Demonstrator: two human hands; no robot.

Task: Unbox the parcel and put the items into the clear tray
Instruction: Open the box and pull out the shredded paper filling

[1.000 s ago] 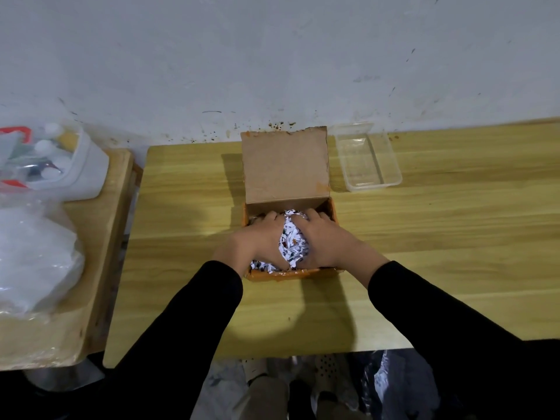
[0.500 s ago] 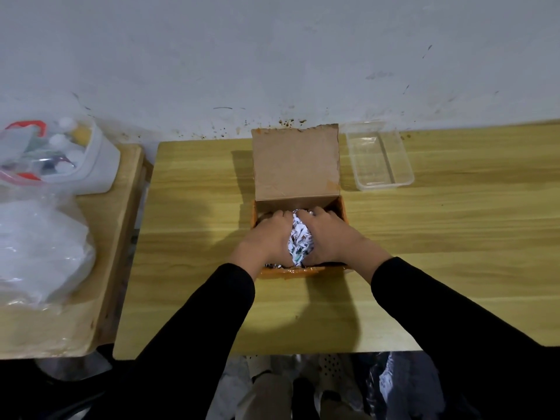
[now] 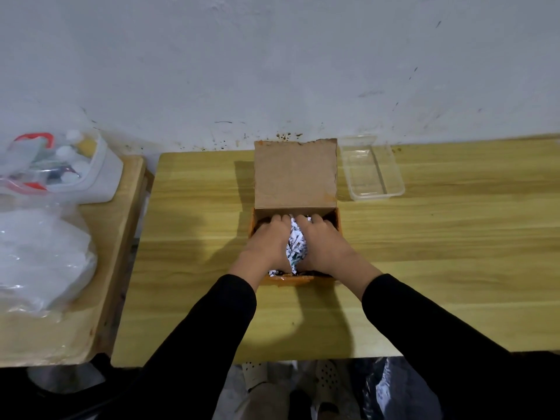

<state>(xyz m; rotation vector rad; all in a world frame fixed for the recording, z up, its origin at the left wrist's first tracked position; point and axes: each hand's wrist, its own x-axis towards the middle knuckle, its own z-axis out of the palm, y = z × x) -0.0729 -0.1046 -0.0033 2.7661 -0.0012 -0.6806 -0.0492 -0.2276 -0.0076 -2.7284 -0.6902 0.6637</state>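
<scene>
Inside box (image 3: pixel 295 177): shredded paper (image 3: pixel 296 248) (hand-covered).

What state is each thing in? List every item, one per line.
Box: open, lid flap up.
Shredded paper: inside the box, gathered between both hands.
Left hand: in the box, cupping the paper.
Right hand: in the box, cupping the paper.
Clear tray: upright, empty.

Makeshift home workroom: scuffed wall (image 3: pixel 272 71), wooden tables (image 3: pixel 454 237), supply tub (image 3: pixel 100 177).
</scene>
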